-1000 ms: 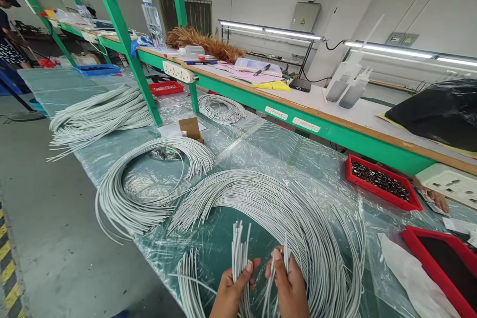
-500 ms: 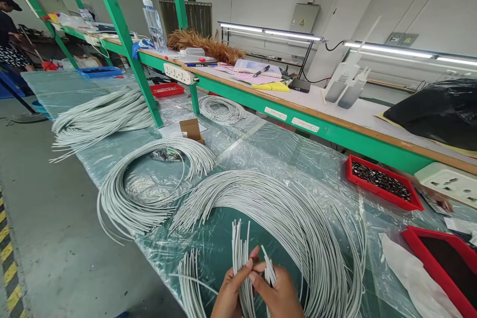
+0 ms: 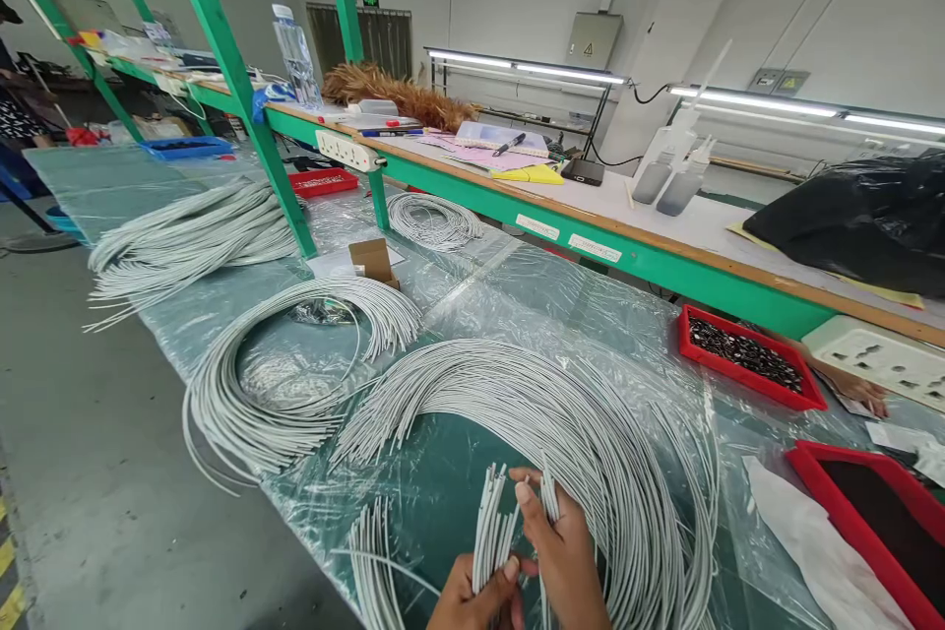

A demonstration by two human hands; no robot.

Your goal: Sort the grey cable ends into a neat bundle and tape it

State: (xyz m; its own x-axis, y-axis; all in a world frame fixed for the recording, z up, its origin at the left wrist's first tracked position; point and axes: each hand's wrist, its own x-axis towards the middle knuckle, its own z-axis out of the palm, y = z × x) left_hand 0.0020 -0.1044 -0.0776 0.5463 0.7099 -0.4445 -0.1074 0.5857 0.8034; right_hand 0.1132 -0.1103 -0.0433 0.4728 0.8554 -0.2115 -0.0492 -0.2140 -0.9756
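Left hand (image 3: 472, 602) clamps white cable ends (image 3: 491, 524), bottom centre; right hand (image 3: 565, 561) pinches a few more beside them. Risk: a loose pinch drops ends into the cable coil (image 3: 591, 413) on the desk (image 3: 435, 497), tangling.

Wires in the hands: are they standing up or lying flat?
Standing up: the left hand and right hand grip the white wires, cut ends pointing upward.

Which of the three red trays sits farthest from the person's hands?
The small red tray far left, beyond the green post; the tray of dark parts and the right-edge tray lie much nearer the right hand.
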